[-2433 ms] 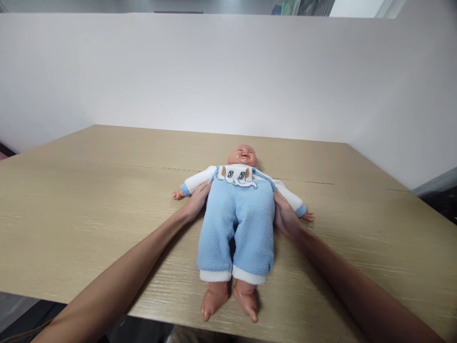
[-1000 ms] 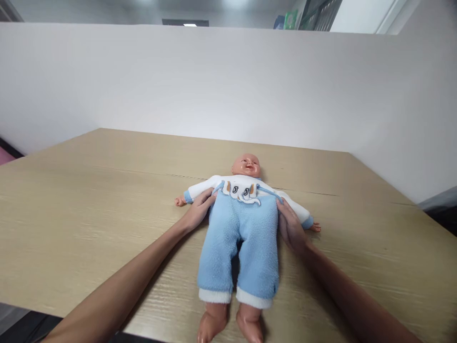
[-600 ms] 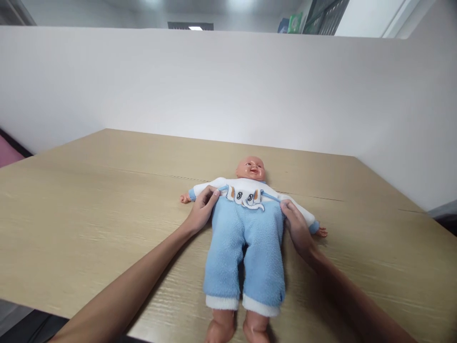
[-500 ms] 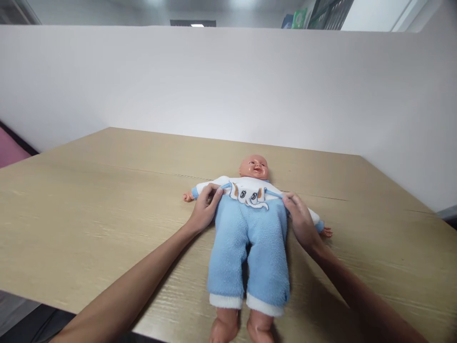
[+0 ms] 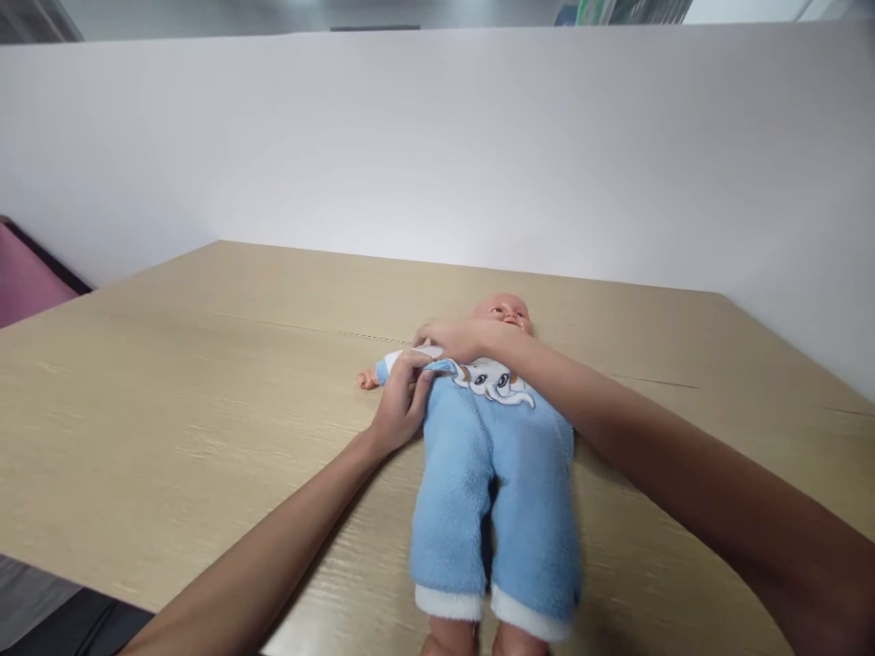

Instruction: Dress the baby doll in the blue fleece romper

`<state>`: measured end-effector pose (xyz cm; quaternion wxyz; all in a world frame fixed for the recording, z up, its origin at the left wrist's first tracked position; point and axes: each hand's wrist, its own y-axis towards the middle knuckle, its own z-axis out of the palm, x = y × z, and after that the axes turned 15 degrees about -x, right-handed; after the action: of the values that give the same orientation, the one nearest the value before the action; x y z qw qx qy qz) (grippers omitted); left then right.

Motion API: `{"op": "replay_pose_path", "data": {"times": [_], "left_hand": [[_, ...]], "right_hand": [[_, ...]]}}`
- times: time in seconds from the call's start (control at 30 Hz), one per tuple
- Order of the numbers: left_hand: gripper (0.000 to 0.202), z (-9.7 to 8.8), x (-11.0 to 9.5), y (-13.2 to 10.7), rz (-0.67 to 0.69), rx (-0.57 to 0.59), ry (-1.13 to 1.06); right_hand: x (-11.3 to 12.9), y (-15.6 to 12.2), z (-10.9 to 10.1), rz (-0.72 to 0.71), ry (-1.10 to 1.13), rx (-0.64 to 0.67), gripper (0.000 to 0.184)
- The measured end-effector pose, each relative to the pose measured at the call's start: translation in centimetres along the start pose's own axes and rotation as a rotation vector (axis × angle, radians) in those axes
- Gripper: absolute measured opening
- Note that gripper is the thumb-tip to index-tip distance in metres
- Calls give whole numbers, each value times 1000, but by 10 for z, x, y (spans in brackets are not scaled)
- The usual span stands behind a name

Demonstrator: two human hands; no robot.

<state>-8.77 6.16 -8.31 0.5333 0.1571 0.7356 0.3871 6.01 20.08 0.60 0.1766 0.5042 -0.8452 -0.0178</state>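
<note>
A baby doll (image 5: 509,314) lies on its back on the wooden table, head at the far side. It wears a white long-sleeved top (image 5: 395,362) and fleecy light-blue trousers (image 5: 455,474) with an elephant face at the upper edge. My left hand (image 5: 403,401) pinches that blue upper edge at the doll's left-of-view side. Across the doll's chest reaches my right hand (image 5: 455,337), bent over the shoulder above my left hand. Its fingers are blurred and partly hidden, so their grip is unclear. My right forearm covers the doll's other arm.
The wide wooden table (image 5: 205,392) extends to a white partition (image 5: 437,146) at the back. A pink panel with a dark edge (image 5: 31,273) stands at the far left. Beyond the partition's top, a green item (image 5: 593,11) shows.
My right hand has left the right end of the trousers' upper edge and crossed left over the doll's chest. My left hand keeps its hold. The view has tilted slightly.
</note>
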Motion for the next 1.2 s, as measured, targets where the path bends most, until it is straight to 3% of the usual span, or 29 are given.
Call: {"op": "replay_pose_path", "data": {"times": [0.1, 0.2, 0.4, 0.47, 0.57, 0.67, 0.73, 0.8, 0.93, 1.07, 1.2], "left_hand": [[15, -1, -1, 0, 4, 0, -2], [15, -2, -3, -1, -11, 20, 6], [18, -3, 2, -6, 13, 46, 14], [17, -4, 7, -9, 79, 24, 58], [20, -9, 12, -12, 282, -48, 145], [31, -13, 14, -13, 512, -72, 147], [29, -13, 12, -12, 544, -80, 82], [23, -10, 9, -11, 448, -110, -5], [18, -1, 3, -11, 117, -216, -165], [25, 4, 1, -9, -281, -209, -164], [29, 5, 5, -6, -508, -194, -233]], "right_hand": [[2, 21, 18, -53, -48, 44, 16], [10, 16, 19, -60, -71, -13, 15], [12, -27, -11, 71, 67, -420, 35], [7, -40, -17, 112, 214, -488, 41], [-3, -54, -16, 152, 415, -442, 47], [-8, -57, -9, 203, 473, -383, 46], [-7, -55, -4, 191, 442, -381, 47], [-2, -53, -1, 158, 380, -395, 46], [13, -57, -2, 150, 351, -420, 40], [33, -83, -9, 311, 429, -449, 25], [48, -112, -12, 400, 375, -409, 30]]}}
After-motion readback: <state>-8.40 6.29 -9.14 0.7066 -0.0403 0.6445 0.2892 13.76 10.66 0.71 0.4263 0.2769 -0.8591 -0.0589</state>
